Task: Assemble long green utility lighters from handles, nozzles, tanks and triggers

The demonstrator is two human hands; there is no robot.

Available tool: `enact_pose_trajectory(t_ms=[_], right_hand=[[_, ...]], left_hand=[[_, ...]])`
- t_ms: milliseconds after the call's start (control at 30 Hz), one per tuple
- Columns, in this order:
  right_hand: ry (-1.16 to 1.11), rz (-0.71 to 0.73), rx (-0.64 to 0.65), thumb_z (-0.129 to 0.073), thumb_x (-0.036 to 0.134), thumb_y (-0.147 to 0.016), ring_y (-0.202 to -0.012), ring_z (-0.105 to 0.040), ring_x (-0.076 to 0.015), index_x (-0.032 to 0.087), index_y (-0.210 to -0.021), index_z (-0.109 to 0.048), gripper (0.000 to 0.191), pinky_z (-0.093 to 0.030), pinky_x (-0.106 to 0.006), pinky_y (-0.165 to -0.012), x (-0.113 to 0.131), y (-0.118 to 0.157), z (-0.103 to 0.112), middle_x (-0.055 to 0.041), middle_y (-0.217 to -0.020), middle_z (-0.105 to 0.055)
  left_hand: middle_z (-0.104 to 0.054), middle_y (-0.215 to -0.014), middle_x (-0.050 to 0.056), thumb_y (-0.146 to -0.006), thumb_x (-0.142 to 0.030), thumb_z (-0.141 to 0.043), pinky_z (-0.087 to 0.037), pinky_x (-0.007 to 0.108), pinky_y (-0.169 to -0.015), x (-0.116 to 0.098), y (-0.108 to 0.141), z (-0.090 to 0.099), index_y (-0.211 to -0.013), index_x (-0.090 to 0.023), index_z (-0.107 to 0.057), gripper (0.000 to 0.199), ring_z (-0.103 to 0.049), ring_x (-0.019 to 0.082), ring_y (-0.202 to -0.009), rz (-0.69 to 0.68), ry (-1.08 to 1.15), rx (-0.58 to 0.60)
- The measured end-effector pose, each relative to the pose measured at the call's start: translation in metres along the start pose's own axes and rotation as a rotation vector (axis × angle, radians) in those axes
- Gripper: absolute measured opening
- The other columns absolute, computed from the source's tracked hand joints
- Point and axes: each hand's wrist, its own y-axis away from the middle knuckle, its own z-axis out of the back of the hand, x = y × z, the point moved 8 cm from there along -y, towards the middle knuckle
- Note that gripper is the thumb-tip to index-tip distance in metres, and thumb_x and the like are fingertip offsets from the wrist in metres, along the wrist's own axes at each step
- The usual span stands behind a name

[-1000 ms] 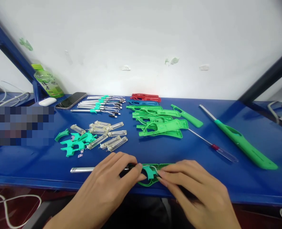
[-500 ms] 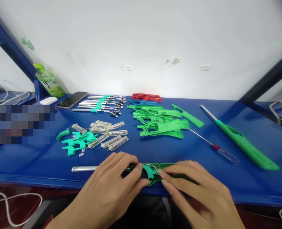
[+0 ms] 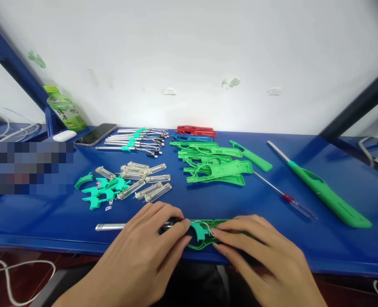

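Note:
A green lighter half-shell (image 3: 197, 246) lies at the table's front edge, its inside facing up. A metal tube (image 3: 110, 227) extends left from it. My left hand (image 3: 144, 249) is closed on the shell's left part, covering where the tube enters. Inside the shell sits a teal trigger (image 3: 200, 232), with a white wire (image 3: 204, 222) curving above it. My right hand (image 3: 265, 253) pinches at the shell just right of the trigger, its fingertips by the wire's end. The hands hide much of the shell.
Teal triggers (image 3: 94, 201), clear fuel tanks (image 3: 158, 192), metal tubes with wires (image 3: 128, 148) and green shells (image 3: 220, 169) lie behind the hands. Rightward are a screwdriver (image 3: 287, 198) and a whole green lighter (image 3: 327, 194). A phone (image 3: 96, 134) and bottle (image 3: 65, 111) stand back left.
The fingers of my left hand have shifted slightly left, and its thumb has drawn back from the trigger. My right fingertips have moved a little on the shell.

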Motion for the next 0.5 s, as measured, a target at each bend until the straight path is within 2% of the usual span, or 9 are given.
enact_pose_trajectory(t_ms=[167, 333, 500], right_hand=[[0.006, -0.024, -0.006, -0.073, 0.027, -0.104, -0.093, -0.079, -0.0154, 0.030, -0.116, -0.080, 0.014, -0.065, -0.025, -0.082, -0.005, 0.005, 0.001, 0.0010, -0.106, -0.082], [0.000, -0.049, 0.046, -0.073, 0.026, -0.104, -0.099, -0.079, -0.0168, 0.032, -0.121, -0.079, 0.019, -0.067, -0.026, -0.087, -0.009, 0.010, -0.002, 0.0003, -0.114, -0.081], [0.021, -0.048, -0.004, -0.073, 0.027, -0.103, -0.106, -0.078, -0.0200, 0.030, -0.115, -0.081, 0.014, -0.068, -0.029, -0.089, -0.010, 0.008, 0.001, -0.0024, -0.117, -0.081]], left_hand=[[-0.069, -0.130, 0.003, -0.111, -0.022, -0.056, -0.054, 0.037, -0.105, 0.015, 0.005, 0.016, -0.136, -0.030, -0.063, 0.027, -0.067, 0.021, -0.117, 0.029, -0.060, -0.021], [-0.074, -0.116, -0.001, -0.113, -0.024, -0.054, -0.057, 0.031, -0.095, 0.027, 0.008, 0.030, -0.121, -0.032, -0.071, 0.020, -0.072, 0.017, -0.102, 0.023, -0.048, -0.034], [-0.076, -0.115, -0.001, -0.113, -0.025, -0.053, -0.059, 0.027, -0.091, 0.032, 0.010, 0.027, -0.114, -0.032, -0.076, 0.024, -0.074, 0.016, -0.100, 0.046, -0.009, 0.006]])
